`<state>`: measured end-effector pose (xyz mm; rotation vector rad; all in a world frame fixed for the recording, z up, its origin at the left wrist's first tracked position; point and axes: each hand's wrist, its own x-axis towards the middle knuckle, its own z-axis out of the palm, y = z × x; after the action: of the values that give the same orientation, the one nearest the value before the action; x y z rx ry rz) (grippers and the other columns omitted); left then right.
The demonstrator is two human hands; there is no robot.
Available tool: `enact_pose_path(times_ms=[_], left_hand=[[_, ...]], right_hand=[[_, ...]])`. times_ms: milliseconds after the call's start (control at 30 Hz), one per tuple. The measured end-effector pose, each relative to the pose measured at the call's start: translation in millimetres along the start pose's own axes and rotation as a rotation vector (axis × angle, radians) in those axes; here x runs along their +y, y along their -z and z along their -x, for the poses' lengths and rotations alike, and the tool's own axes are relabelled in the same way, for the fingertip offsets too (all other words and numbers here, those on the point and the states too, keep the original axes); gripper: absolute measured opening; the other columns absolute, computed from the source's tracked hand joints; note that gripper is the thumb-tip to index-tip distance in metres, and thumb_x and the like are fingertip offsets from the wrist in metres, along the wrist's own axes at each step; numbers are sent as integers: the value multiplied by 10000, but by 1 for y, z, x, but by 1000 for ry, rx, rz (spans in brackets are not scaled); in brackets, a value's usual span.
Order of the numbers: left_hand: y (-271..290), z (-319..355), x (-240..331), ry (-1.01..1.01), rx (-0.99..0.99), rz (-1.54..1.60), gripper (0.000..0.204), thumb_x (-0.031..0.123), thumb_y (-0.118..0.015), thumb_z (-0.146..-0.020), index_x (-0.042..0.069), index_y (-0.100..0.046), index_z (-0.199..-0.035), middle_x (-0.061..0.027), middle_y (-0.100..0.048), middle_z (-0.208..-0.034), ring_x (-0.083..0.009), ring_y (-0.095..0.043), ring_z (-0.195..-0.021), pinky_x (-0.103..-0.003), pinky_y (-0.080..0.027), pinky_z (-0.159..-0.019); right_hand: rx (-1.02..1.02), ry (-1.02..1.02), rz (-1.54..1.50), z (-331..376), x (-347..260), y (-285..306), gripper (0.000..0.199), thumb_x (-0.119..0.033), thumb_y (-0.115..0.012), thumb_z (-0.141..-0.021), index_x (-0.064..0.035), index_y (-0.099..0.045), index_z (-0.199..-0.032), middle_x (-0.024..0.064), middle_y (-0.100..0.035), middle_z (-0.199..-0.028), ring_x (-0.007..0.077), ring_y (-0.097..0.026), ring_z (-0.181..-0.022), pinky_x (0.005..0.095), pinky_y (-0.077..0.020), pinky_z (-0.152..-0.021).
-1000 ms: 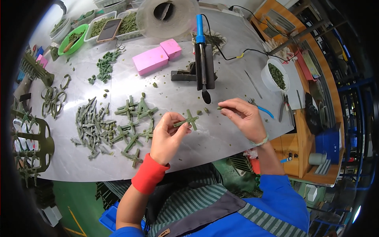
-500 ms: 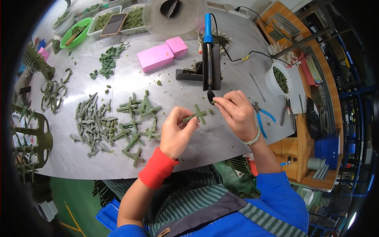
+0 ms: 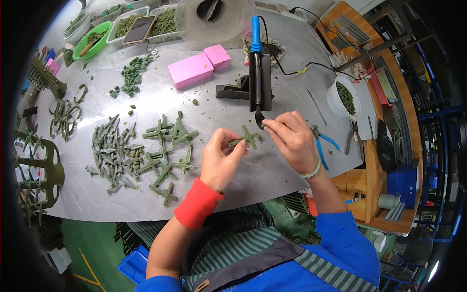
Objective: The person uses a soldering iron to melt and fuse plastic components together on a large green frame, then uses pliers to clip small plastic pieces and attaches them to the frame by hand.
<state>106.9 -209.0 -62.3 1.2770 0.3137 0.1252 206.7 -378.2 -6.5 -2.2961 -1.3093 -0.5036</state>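
Observation:
My left hand (image 3: 219, 158), a red band at its wrist, pinches a green, wax-like cross-shaped piece (image 3: 250, 137) by one arm. To its right, my right hand (image 3: 294, 141) pinches a small green piece (image 3: 263, 125), mostly covered by the fingertips. That piece is at the dark flat tip (image 3: 259, 117) of a blue-handled soldering iron (image 3: 256, 41), which rests tip toward me on a black metal stand (image 3: 266, 80). Left of my left hand lie several finished-looking green crosses (image 3: 165, 173) and a heap of loose green sticks (image 3: 109, 151).
Pink blocks (image 3: 190, 70) stand behind my hands. Blue-handled pliers (image 3: 321, 146) and a white bowl of green bits (image 3: 335, 97) are at the right. Green rings (image 3: 63, 117) lie far left. A phone (image 3: 139, 30) rests on tubs at the back; the iron's cord (image 3: 287, 73) runs right.
My left hand has shifted slightly right and up, bringing the cross closer to the iron's tip and turning it a little. My right hand has stayed at the tip.

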Motion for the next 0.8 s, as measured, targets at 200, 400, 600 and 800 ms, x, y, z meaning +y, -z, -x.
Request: enact_pose_path(times_ms=[200, 400, 600, 800], left_hand=[[0, -1, 0, 5, -6, 36, 134, 19, -641, -936, -36, -550, -1017, -118, -674, -948, -169, -698, -833, -271, -574, -745], [0, -1, -1, 2, -8, 41, 136, 24, -641, -940, -36, -549, -1018, -118, -674, -956, -169, -698, -834, -274, -578, -748], [0, -1, -2, -3, -12, 40, 131, 18, -638, -941, -37, -548, -1019, -122, -677, -960, -170, -699, -848, -275, -585, -759], [0, -2, -2, 6, -14, 31, 131, 13, -637, -942, -40, -546, -1020, -117, -670, -971, -171, -700, -871, -280, -594, -769]], right_hand=[[10, 22, 0, 0, 0, 0, 227, 28, -735, -755, -3, -717, -979, 54, -607, -835, 236, -559, -758, 352, -478, -656], [12, 18, -5, -1, -1, 0, 228, 25, -736, -756, -6, -717, -981, 52, -605, -833, 234, -559, -761, 351, -476, -655], [-23, -2, -104, -2, -5, 1, 201, -4, -755, -761, -24, -729, -959, 49, -598, -816, 226, -555, -742, 343, -472, -638], [-29, 9, -164, -1, -10, -4, 206, -13, -762, -753, -29, -734, -956, 46, -599, -816, 218, -559, -739, 336, -475, -634]])
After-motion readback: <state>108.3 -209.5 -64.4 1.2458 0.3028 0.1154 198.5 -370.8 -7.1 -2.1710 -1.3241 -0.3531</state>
